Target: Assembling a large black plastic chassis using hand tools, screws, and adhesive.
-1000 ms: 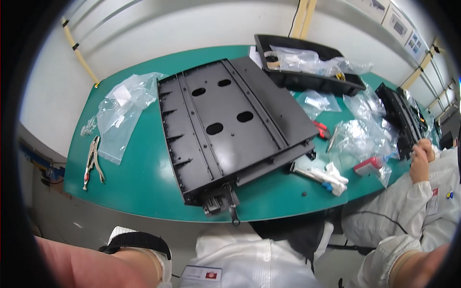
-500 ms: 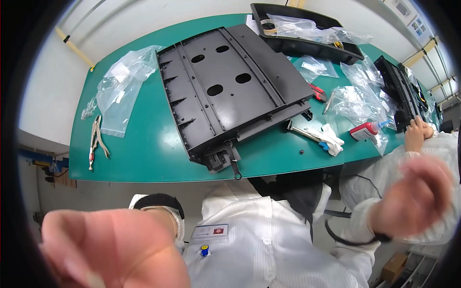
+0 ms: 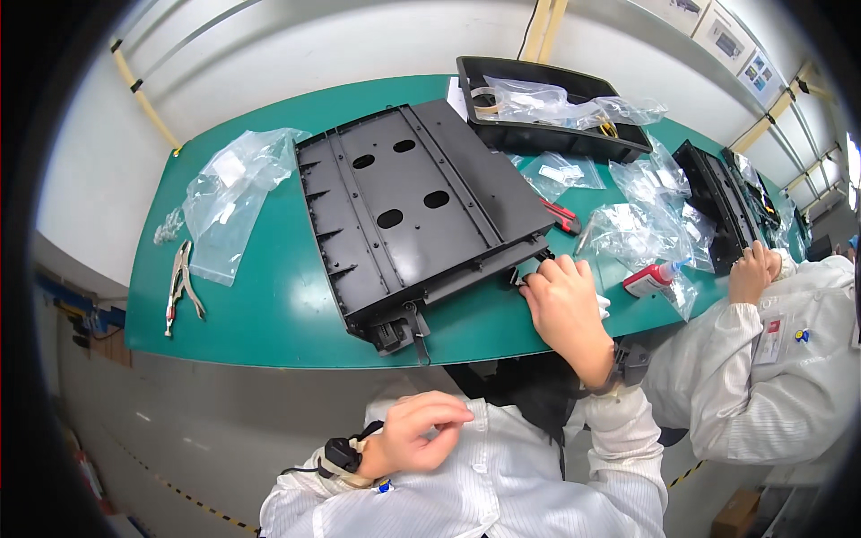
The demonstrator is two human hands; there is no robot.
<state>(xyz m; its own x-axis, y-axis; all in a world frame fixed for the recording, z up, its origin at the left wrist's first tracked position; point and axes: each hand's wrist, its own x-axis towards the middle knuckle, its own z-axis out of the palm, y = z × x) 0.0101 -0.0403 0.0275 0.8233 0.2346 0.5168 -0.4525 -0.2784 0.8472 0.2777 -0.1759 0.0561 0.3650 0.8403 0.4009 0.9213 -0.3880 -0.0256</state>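
Observation:
A large black metal panel with oval holes lies on the green table, and a black bracket with a small lever sticks out at its near corner. My right hand is closed over a silver metal bar-shaped tool close to the panel's right corner. Only the tool's end shows past my fingers; its exact kind is hidden. Part of a white glove peeks out beside that hand. My left hand hovers before my chest, loosely bent, thumb apart from the fingers, with nothing in it.
Locking pliers and a clear plastic bag lie on the left. Rightward are a red-handled cutter, a red bottle and more bags. A black bin stands behind. A co-worker's hands touch another black part.
My right hand has come from the lower right onto the tool by the panel's corner. My left hand has drawn back from close to the camera toward my chest. The view has tilted up.

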